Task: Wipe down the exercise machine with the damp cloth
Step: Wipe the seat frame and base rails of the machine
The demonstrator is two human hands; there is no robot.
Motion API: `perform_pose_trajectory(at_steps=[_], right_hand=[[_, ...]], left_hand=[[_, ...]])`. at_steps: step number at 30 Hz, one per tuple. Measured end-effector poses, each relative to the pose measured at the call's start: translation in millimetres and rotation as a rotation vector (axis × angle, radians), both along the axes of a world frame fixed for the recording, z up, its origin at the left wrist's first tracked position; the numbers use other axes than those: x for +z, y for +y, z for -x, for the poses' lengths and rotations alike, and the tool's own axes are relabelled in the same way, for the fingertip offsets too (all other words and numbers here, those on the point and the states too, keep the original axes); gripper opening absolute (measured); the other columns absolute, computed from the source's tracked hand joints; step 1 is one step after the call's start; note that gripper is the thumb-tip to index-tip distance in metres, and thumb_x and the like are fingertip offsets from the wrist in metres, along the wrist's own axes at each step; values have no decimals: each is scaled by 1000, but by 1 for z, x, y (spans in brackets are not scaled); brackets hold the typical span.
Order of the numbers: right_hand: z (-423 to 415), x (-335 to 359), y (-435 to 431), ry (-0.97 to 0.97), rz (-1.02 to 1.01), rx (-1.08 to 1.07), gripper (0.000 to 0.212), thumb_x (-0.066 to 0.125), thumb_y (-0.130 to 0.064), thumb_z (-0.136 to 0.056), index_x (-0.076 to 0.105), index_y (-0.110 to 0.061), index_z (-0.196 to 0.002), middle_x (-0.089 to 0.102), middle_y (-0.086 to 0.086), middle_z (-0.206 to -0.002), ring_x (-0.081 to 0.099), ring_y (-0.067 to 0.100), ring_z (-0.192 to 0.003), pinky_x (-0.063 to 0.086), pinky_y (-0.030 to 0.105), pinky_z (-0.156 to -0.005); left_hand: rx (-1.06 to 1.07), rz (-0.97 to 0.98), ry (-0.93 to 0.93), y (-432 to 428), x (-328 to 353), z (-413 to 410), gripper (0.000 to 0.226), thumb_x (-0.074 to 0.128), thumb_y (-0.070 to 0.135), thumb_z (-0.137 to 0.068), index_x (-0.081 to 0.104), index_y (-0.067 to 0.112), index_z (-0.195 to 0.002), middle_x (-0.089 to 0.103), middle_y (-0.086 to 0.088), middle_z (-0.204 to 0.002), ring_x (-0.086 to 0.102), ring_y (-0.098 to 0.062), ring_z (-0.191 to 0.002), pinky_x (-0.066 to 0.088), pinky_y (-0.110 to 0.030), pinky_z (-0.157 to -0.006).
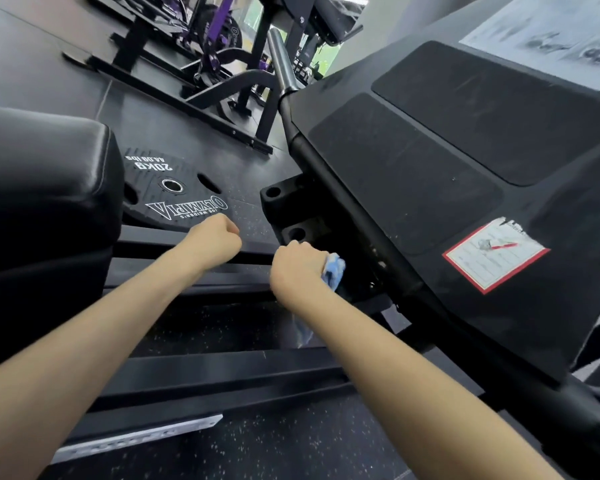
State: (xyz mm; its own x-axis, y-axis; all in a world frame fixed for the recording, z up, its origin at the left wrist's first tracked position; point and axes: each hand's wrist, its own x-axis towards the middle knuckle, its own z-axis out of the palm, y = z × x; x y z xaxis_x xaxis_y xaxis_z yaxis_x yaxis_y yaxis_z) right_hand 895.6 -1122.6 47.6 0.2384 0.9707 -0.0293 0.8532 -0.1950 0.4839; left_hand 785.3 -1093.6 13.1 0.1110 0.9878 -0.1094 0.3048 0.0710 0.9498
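The damp cloth (334,270) is light blue and bunched, with a tail hanging below, pressed near the dark lower edge of the exercise machine (430,209). The machine is black, its tilted footplate carrying 2 textured pads and a red-bordered sticker.

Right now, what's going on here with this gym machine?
A person is wiping a black leg-press style exercise machine. Their right hand grips a bunched light blue cloth down at the lower edge of the big black footplate. The left hand is curled into a fist and holds nothing, near a black 20 kg weight plate on the floor.
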Motion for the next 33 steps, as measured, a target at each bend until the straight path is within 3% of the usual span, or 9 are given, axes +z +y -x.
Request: perform_pose_trajectory(at_steps=[6, 9, 12, 14, 17, 21, 25, 29, 33], right_hand=[[22, 50, 30, 130, -332, 253, 29, 35, -10, -100, 45, -6, -126, 52, 13, -129, 51, 30, -120, 39, 37, -94], [14, 53, 76, 28, -463, 356, 33, 30, -14, -100, 34, -10, -133, 42, 11, -134, 40, 26, -123, 35, 37, -94], [-1, 26, 101, -430, -156, 204, 40, 38, -30, -97, 41, -15, -134, 39, 11, -134, 34, 27, -124, 29, 40, -98], [0, 5, 98, -567, 100, -44, 37, 41, -35, -93, 55, -24, -125, 51, 5, -125, 44, 26, -117, 31, 42, -86], [1, 8, 97, -340, 157, -149, 29, 42, -33, -92, 60, -18, -108, 57, 4, -113, 49, 25, -115, 32, 38, -90], [1, 21, 112, -185, 106, -148, 33, 49, -23, -94, 59, -17, -124, 54, 2, -130, 48, 22, -123, 38, 35, -99], [12, -17, 115, -199, 2, -171, 24, 49, -13, -85, 68, -20, -97, 62, 2, -85, 60, 22, -96, 36, 39, -81], [17, -39, 104, -413, 41, 25, 20, 50, -6, -80, 65, -20, -82, 57, 1, -68, 53, 19, -67, 33, 37, -71], [11, -58, 92, -553, 91, 270, 25, 46, -8, -89, 65, -19, -102, 64, -5, -96, 61, 20, -92, 40, 36, -85]], left_hand=[[133, -59, -22, 4, 3, -3, 36, 43, 4, -88, 52, 10, -122, 56, -9, -127, 45, -26, -121, 36, -29, -93], [141, -69, -29, 4, 2, -3, 35, 43, 4, -89, 52, 10, -122, 54, -9, -127, 45, -25, -119, 36, -28, -90], [125, -74, -11, 3, 0, 0, 35, 42, 3, -89, 51, 10, -122, 53, -7, -126, 45, -24, -117, 35, -27, -86], [108, -73, 13, 3, -5, 4, 34, 42, 4, -89, 51, 11, -121, 53, -7, -125, 46, -23, -115, 35, -26, -85], [71, -46, 37, 3, -14, 8, 36, 41, 4, -88, 50, 11, -123, 54, -8, -127, 47, -25, -117, 39, -31, -92], [56, -30, 61, 1, -18, 10, 38, 41, 3, -88, 49, 12, -124, 53, -7, -129, 46, -24, -120, 39, -32, -96], [67, -21, 86, 1, -20, 15, 40, 41, 4, -89, 48, 13, -127, 52, -6, -130, 45, -24, -122, 38, -33, -100], [125, -12, 74, 4, -22, 18, 40, 42, 3, -87, 49, 12, -125, 53, -8, -129, 47, -26, -119, 39, -37, -100], [161, -16, 66, 5, -22, 18, 39, 42, 2, -87, 50, 12, -124, 53, -9, -127, 47, -27, -119, 40, -38, -100]])
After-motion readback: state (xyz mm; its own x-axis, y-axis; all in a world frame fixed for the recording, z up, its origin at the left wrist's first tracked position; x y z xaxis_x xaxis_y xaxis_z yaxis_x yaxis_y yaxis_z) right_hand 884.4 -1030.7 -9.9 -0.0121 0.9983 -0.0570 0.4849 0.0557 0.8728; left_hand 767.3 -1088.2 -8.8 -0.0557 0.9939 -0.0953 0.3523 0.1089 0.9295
